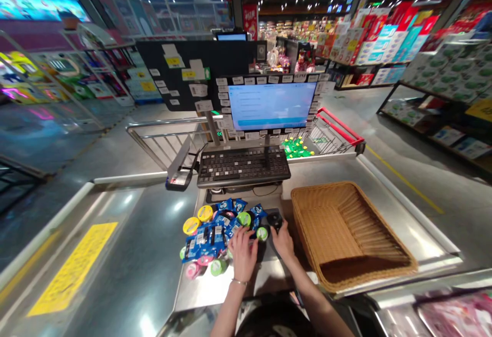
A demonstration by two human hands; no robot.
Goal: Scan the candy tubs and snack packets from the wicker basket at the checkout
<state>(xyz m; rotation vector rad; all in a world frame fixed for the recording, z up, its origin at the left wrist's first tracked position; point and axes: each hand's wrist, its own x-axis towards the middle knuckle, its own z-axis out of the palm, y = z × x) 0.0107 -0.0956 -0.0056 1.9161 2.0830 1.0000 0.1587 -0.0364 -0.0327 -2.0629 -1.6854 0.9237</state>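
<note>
On the counter lies a pile of shiny blue packets (207, 239) mixed with small round tubs, among them a yellow-lidded tub (191, 225), a green-lidded tub (244, 218) and a pink tub (192, 270). My left hand (243, 252) rests palm down at the pile's right side, fingers apart and touching the packets. Right of the pile, my right hand (282, 242) has its fingers closed round a small black object (274, 219) whose kind I cannot make out. Between the hands sits another green-lidded tub (262, 233).
A wicker basket (326, 234) stands right of my right hand. Behind the pile are a black keyboard (244, 165), a lit monitor (272, 105) and a small device (179, 178). Past the counter stands a shopping cart (326, 134) with green bottles.
</note>
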